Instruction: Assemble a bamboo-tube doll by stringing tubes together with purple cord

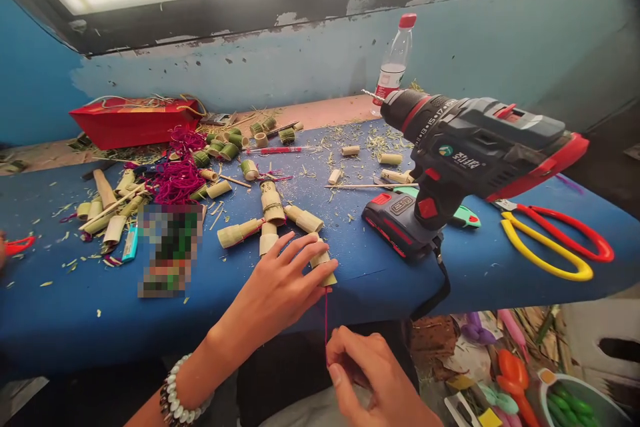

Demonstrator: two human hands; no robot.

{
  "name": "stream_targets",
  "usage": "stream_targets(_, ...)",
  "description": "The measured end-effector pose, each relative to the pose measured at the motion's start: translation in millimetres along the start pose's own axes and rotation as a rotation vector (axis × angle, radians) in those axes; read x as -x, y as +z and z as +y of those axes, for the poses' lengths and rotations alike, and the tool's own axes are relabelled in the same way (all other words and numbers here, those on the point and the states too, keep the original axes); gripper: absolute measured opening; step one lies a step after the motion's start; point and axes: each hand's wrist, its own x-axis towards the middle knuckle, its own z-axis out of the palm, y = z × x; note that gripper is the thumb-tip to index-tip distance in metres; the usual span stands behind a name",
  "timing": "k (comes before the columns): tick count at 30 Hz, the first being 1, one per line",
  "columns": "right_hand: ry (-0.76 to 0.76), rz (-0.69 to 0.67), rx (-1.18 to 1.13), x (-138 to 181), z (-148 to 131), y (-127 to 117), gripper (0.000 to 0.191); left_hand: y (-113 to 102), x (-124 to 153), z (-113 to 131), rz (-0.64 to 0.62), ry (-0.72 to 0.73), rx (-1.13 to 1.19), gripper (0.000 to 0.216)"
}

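A small figure of bamboo tube pieces [274, 221] lies on the blue table [75, 307], strung together. My left hand [280, 283] rests on its nearest piece, fingers curled over the bamboo tube [324, 265] at the table's front edge. A thin red string [327, 313] hangs down from that tube. My right hand [373, 373], below the table edge, pinches the string's lower end and holds it taut. A bead bracelet is on my left wrist.
A cordless drill [460, 160] stands at the right, with yellow and red scissors [555, 240] beyond it. Loose bamboo pieces [115, 207], magenta thread [177, 180], a red box [133, 120] and a water bottle [395, 67] lie further back. Toys and a bowl are on the floor at the right.
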Motion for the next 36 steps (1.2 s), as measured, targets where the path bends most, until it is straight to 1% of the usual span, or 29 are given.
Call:
stream_targets(2,-0.029,0.071,0.047,-9.0,6.6,-8.9,0.016,0.0,2.1,0.5,0.005,-0.001,0.011,0.028)
stream_targets(3,-0.058,0.132,0.075,-17.8,10.1,-13.9,0.015,0.2,3.2,0.9,0.011,-0.001,0.012,0.028)
stream_targets(4,-0.089,0.213,0.112,-29.7,13.5,-18.7,0.014,0.7,4.2,1.4,0.017,-0.002,0.012,0.029)
stream_targets(5,-0.097,0.258,0.152,-44.5,16.6,-22.6,0.014,1.4,5.1,2.1,0.022,-0.007,0.009,0.029)
stream_targets(7,-0.1,0.286,0.286,-79.9,21.7,-27.1,0.011,3.0,6.4,3.8,0.031,-0.024,-0.006,0.031)
stream_targets(8,-0.053,0.26,0.359,-98.8,23.6,-27.5,0.01,3.8,6.9,4.5,0.034,-0.03,-0.013,0.033)
stream_targets(9,0.025,0.192,0.432,-117.0,25.1,-26.9,0.012,4.4,7.2,5.2,0.036,-0.035,-0.02,0.033)
stream_targets(10,0.124,0.101,0.497,-133.7,26.2,-25.7,0.017,4.9,7.4,5.6,0.04,-0.036,-0.026,0.033)
stream_targets(11,0.193,-0.018,0.527,-148.2,27.1,-24.4,0.023,5.2,7.5,5.6,0.046,-0.035,-0.029,0.032)
stream_targets(13,0.225,-0.14,0.528,-169.0,28.2,-22.4,0.03,5.6,7.4,4.7,0.055,-0.03,-0.03,0.03)
stream_targets(14,0.225,-0.18,0.52,-175.5,28.3,-22.2,0.031,5.7,7.1,3.8,0.059,-0.026,-0.03,0.029)
stream_targets(19,0.216,-0.249,0.517,-188.4,25.9,-28.1,0.019,7.8,2.9,-2.1,0.06,0.01,-0.027,0.025)
stream_targets(24,0.159,-0.275,0.504,-196.2,30.4,-30.7,0.026,8.2,-1.6,-5.8,0.062,0.005,-0.042,0.027)
stream_targets(32,0.075,-0.243,0.378,-200.3,46.1,-21.0,0.029,4.5,-0.3,-14.2,0.034,-0.001,0.005,0.025)
stream_targets(34,0.068,-0.174,0.358,-192.6,45.2,-23.1,0.031,4.3,0.7,-15.3,0.025,-0.005,0.017,0.026)
stream_targets(36,0.052,0.014,0.344,-173.4,41.4,-26.6,0.031,4.2,2.5,-15.8,0.024,-0.015,0.024,0.028)
